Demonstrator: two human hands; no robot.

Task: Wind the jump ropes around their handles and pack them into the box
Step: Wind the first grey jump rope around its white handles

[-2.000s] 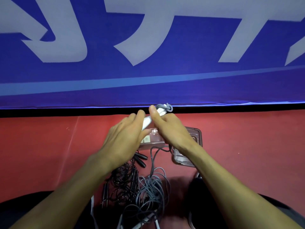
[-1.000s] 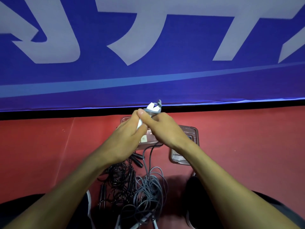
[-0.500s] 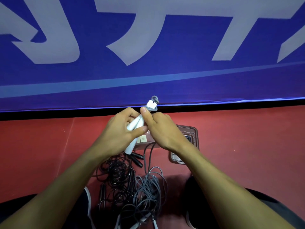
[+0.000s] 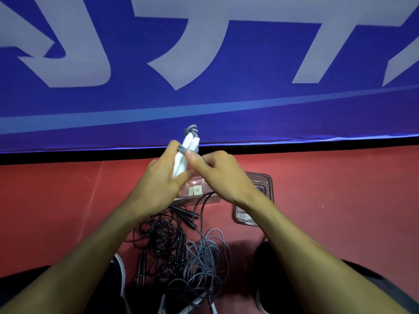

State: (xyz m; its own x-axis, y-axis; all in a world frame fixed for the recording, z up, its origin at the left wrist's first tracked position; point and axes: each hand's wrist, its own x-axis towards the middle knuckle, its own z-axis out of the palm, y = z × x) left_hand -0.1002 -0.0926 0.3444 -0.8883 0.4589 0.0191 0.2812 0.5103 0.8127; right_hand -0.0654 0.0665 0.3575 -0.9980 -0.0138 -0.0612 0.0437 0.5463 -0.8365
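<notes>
Left hand [image 4: 158, 189] fingers curled around two white handles [image 4: 184, 152], held upright together. Right hand [image 4: 223, 177] pinched the grey rope [image 4: 204, 252] against them; its fingertips were hidden. Rope trailed down to a loose pile on the red floor [image 4: 340, 200], beside tangled black ropes [image 4: 161, 236]. Box [image 4: 260, 184] lay mostly hidden behind both hands; contents unclear. Blue banner [image 4: 226, 105] behind.

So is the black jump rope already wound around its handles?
No, the black jump rope lies in loose tangled coils on the red floor.
</notes>
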